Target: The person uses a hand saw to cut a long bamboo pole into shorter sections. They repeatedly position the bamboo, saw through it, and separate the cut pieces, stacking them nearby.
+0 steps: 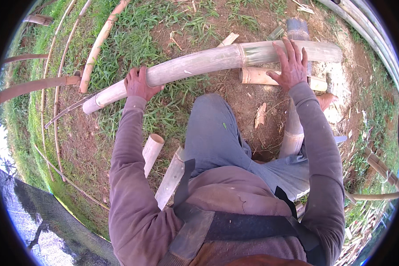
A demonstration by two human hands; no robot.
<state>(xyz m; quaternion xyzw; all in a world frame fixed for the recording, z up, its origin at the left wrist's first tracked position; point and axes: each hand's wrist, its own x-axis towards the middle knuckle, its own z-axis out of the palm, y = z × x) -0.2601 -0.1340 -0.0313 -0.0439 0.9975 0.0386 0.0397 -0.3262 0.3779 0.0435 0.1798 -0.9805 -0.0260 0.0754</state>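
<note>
A thick, pale bamboo pole (199,63) lies across in front of me, slanting from lower left to upper right. Near its left end my left hand (139,84) is wrapped over it from above, thumb pointing right. My right hand (292,64) rests on the right part of the pole, past a node, with its fingers spread and nothing gripped. Beneath that right part are a shorter bamboo piece (257,76) and a thicker greyish bamboo length (298,27) pointing away from me. My right forearm hides some of the lower pieces.
A bare foot (327,101) shows beside my right forearm. Two cut bamboo pieces (152,148) (170,177) lie left of my knee. Long thin poles (57,84) run along the left, and more poles (372,26) curve at upper right. Grass, soil and chips surround me.
</note>
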